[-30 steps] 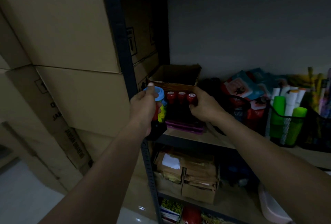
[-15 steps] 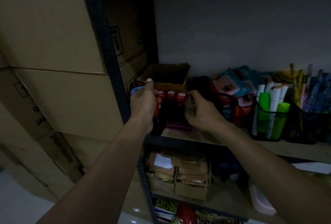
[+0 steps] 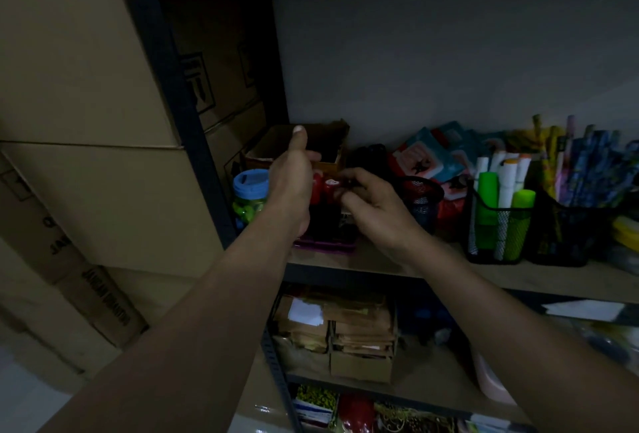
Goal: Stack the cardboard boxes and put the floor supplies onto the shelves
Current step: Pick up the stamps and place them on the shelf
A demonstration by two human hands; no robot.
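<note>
Jar (image 3: 250,197) left of bottles (image 3: 330,187) (open box (image 3: 268,147) behind), mesh holder (image 3: 498,247) rightward

You see a black mesh holder (image 3: 498,242) with green highlighters (image 3: 487,197), patterned paper rolls (image 3: 587,163) just beside, pale wall (image 3: 449,52) behind.

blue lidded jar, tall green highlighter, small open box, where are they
blue lidded jar (image 3: 250,183): head view, lid
tall green highlighter (image 3: 487,201): head view, upper barrel
small open box (image 3: 262,147): head view, left inner wall

My left hand (image 3: 290,187) hides most of the red-capped bottles (image 3: 331,187) just right of the blue-lidded jar (image 3: 250,195); I can't tell whether my right hand (image 3: 375,213) pinches one. Left of the jar, print on the cardboard boxes (image 3: 103,197) is too dim to read.
</note>
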